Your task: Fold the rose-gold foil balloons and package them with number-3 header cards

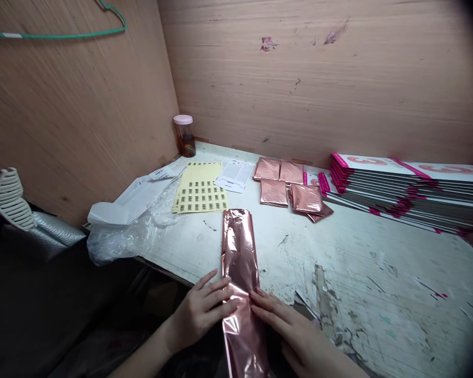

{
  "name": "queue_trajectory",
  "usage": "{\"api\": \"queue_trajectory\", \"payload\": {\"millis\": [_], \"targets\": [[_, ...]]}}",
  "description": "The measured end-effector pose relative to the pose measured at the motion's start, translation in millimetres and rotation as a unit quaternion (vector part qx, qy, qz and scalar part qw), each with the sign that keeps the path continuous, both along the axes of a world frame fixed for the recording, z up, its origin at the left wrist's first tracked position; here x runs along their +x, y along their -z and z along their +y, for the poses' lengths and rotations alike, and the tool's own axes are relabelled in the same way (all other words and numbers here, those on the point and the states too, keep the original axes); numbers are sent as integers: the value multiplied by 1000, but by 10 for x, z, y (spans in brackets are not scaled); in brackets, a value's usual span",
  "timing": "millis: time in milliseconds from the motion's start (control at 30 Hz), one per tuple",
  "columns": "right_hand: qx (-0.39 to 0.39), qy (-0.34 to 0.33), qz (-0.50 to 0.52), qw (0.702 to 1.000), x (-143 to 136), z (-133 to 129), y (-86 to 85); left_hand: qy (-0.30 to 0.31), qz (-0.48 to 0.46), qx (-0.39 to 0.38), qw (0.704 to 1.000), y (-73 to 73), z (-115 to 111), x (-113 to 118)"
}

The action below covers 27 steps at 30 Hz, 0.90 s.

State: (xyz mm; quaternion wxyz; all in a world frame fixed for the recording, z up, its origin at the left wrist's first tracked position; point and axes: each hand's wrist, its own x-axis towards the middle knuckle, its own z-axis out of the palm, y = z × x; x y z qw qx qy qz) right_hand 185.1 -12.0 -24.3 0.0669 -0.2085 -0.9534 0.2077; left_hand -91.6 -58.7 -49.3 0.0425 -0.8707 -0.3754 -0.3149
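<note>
A long folded strip of shiny rose-gold foil [240,252] lies over the table's front edge, its near end running down out of view. My left hand [199,312] rests on the strip's left side, fingers spread and fingertips on the foil. From the right, my right hand [286,323] touches the opposite side with its fingers extended flat. Beyond the strip, small folded foil squares [274,192] lie in a loose group, some overlapping.
Stacked pink-and-white cards [410,189] stand at the right. Yellow barcode label sheets [201,194], a white printed card [235,175], white papers [130,202] and clear plastic [114,242] lie left of centre. A pink-lidded jar [186,137] stands in the corner.
</note>
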Motion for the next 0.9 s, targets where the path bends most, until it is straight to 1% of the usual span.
{"api": "queue_trajectory", "payload": {"millis": [67,100,167,200,233,267,300,333,367,400,433,467,500,533,600,700,767,833,867,900], "targets": [[91,-13,5,996,-89,-57,93,2,5,14,1000,-53,-25,-130],[146,-13,18,989,-137,-83,161,8,11,27,1000,-48,-51,-169],[244,-1,50,969,-226,-130,300,15,13,46,999,9,-114,-198],[276,8,69,959,-264,-151,357,16,8,49,999,52,-146,-192],[290,19,94,952,-299,-171,398,13,-3,46,999,97,-177,-176],[286,33,125,950,-332,-187,422,4,-21,33,999,140,-203,-152],[259,53,161,951,-367,-199,429,-11,-49,14,999,177,-224,-118],[214,82,198,953,-408,-205,422,-36,-87,-10,996,206,-237,-75],[159,123,230,952,-456,-204,406,-73,-132,-37,988,226,-244,-22],[102,175,251,947,-513,-196,388,-122,-179,-66,974,238,-241,38],[54,232,258,936,-576,-183,373,-177,-220,-91,955,243,-231,104],[25,287,254,923,-643,-164,364,-231,-248,-109,935,243,-212,172],[19,336,244,910,-710,-144,365,-277,-262,-120,917,242,-187,238],[31,373,228,899,-772,-123,375,-314,-264,-123,904,242,-158,298],[78,417,186,886,-868,-90,412,-358,-251,-106,893,253,-101,389],[124,447,114,878,-928,-66,463,-395,-219,-74,889,293,-56,454],[152,446,86,878,-933,-49,471,-410,-179,-73,892,303,-51,465],[197,413,75,886,-934,-3,465,-417,-111,-93,897,267,-34,449],[220,378,69,897,-935,36,461,-410,-70,-105,904,229,-13,426],[238,334,61,910,-936,85,456,-389,-28,-117,913,180,18,390]]}}
